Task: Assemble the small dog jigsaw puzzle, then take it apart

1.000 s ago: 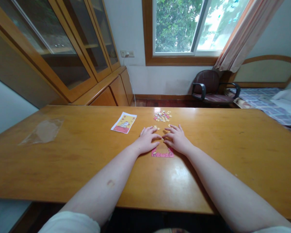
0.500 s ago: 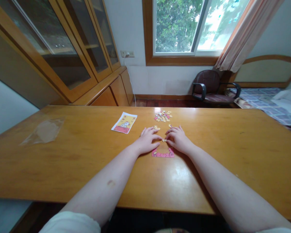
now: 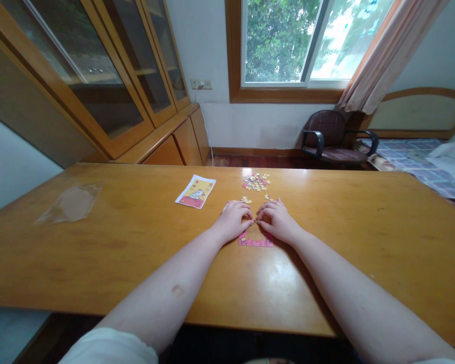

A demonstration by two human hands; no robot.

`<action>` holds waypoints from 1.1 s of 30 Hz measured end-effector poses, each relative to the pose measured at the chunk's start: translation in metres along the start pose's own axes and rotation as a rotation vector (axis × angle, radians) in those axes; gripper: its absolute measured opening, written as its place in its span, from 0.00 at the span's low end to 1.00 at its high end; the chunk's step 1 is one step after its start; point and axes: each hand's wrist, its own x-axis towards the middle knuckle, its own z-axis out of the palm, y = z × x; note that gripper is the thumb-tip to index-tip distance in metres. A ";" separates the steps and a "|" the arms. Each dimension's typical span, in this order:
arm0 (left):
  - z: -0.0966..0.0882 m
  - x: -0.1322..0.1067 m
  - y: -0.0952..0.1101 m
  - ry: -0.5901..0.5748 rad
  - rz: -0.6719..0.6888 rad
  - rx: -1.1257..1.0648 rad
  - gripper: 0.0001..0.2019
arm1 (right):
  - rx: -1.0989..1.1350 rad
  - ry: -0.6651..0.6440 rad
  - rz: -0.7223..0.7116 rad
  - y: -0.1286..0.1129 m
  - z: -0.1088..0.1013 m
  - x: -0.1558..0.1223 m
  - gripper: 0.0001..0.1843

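Hands [image 3: 234,221]: two
Puzzle-piece heap [image 3: 256,181]: one
Joined pink section [image 3: 256,243]: one
Picture card [image 3: 195,192]: one
Clear plastic bag [image 3: 74,202]: one
Chair [image 3: 326,130]: one

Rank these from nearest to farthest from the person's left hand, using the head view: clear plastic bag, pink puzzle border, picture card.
From the left hand:
1. Pink puzzle border: close by, on its right and nearer the person.
2. Picture card: to its left and farther forward.
3. Clear plastic bag: well off to the left.
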 end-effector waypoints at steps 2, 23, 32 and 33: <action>0.001 0.000 0.000 -0.004 -0.012 0.003 0.06 | 0.003 0.008 -0.022 -0.001 0.001 0.000 0.02; 0.000 0.000 0.004 0.114 -0.178 -0.140 0.07 | -0.088 0.184 -0.113 0.012 -0.006 0.000 0.04; -0.003 0.002 -0.002 0.147 -0.230 -0.136 0.07 | -0.228 -0.012 0.101 0.024 -0.020 -0.003 0.05; -0.003 0.002 -0.003 0.148 -0.229 -0.141 0.07 | -0.237 -0.023 0.110 0.022 -0.020 -0.003 0.06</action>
